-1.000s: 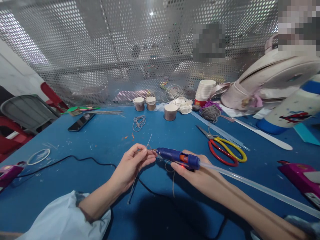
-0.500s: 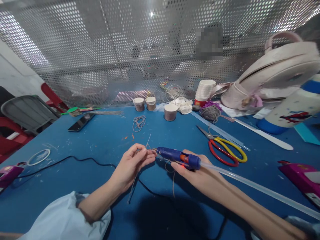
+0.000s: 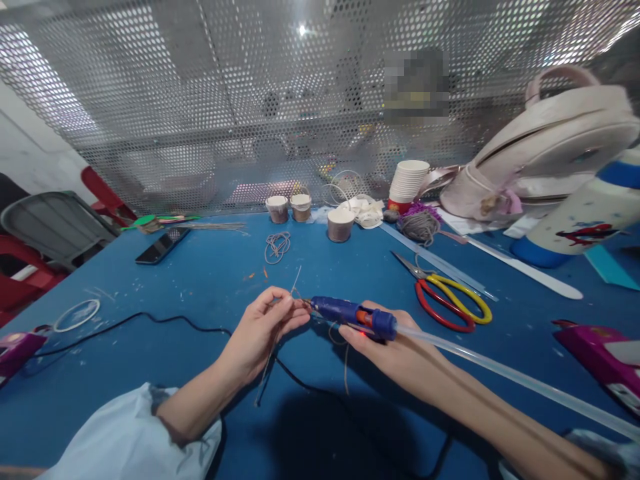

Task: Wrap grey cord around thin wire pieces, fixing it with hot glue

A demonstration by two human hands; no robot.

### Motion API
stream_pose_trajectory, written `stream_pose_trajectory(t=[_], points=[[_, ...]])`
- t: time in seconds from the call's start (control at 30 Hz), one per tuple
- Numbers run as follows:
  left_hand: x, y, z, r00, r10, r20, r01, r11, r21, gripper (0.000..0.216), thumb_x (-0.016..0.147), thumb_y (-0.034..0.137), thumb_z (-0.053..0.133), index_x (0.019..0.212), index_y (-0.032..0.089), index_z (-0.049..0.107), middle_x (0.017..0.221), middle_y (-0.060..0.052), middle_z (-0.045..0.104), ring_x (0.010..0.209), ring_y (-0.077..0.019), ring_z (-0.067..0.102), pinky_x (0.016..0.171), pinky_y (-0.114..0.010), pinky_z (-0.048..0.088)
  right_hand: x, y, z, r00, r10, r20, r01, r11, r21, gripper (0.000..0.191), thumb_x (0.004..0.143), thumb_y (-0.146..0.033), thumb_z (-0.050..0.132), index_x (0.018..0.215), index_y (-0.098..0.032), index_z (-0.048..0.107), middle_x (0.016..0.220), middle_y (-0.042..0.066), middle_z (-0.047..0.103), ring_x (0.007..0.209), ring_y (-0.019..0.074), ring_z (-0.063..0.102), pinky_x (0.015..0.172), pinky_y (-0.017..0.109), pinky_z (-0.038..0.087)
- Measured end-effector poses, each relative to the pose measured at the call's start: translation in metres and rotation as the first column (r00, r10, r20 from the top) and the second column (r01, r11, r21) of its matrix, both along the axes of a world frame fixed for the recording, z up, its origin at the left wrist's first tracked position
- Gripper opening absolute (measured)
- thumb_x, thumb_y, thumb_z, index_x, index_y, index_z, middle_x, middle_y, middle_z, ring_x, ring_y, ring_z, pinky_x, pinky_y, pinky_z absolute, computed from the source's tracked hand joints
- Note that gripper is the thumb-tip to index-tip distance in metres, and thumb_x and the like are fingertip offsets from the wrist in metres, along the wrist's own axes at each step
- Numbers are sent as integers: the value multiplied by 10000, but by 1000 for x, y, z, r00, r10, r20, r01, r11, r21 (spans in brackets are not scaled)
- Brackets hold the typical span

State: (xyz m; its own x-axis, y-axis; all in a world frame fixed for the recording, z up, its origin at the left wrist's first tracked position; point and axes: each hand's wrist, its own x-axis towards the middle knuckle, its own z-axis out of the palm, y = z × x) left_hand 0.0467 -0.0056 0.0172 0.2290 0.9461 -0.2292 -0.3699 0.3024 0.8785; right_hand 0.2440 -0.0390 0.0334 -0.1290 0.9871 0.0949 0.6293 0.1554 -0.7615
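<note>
Left hand: thumb and forefinger pinched tight on thin wire, held low over table, centre front. Right hand: fingers wrapped round glue gun, nozzle touching wire at pinch. Wire judged light, springy, easily kinked; best held close beside joint. Nozzle probably hot. Glue stick trails right. Scissors beyond.

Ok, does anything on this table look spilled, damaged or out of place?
Nothing looks damaged or spilled. Small white flecks and orange bits litter the blue table beyond the left hand, which pinches thin wire at the tip of the glue gun in the right hand.
</note>
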Motion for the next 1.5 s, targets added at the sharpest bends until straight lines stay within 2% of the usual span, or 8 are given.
stream_pose_trajectory(t=[0.63, 0.9, 1.3, 1.5], points=[[1, -1, 1, 1000, 10, 1, -10, 1000, -12, 179, 712, 251, 710, 759, 156, 567, 797, -43, 685, 796, -148, 665, 839, -297, 519, -1, 0, -2, 1000, -1, 17, 0, 1000, 31, 281, 786, -392, 537, 588, -210, 456, 506, -48, 475, 458, 103, 416, 445, 231, 308], [1, 0, 1, 1000, 11, 0, -11, 1000, -4, 170, 724, 248, 700, 762, 155, 563, 829, -51, 691, 803, -143, 665, 842, -296, 518, 0, 0, -3, 999, -8, 42, 9, 1000, -30, 274, 785, -414, 536, 614, -211, 469, 519, -50, 474, 466, 108, 412, 457, 235, 318], [3, -3, -2, 1000, -31, 4, 31, 999, 12, 190, 721, 288, 702, 758, 150, 576, 825, -49, 686, 808, -148, 655, 844, -307, 505, -4, -1, 0, 999, -7, -40, 10, 998, 65, 260, 804, -408, 535, 645, -209, 488, 541, -44, 523, 483, 112, 464, 470, 233, 338], [2, -1, -1, 1000, -16, 5, 16, 1000, 6, 175, 730, 267, 696, 752, 151, 566, 806, -40, 684, 793, -142, 661, 830, -293, 512, -3, -1, -2, 1000, -14, -9, 14, 1000, 11, 266, 794, -407, 545, 625, -213, 478, 528, -47, 517, 469, 113, 453, 460, 235, 327]])
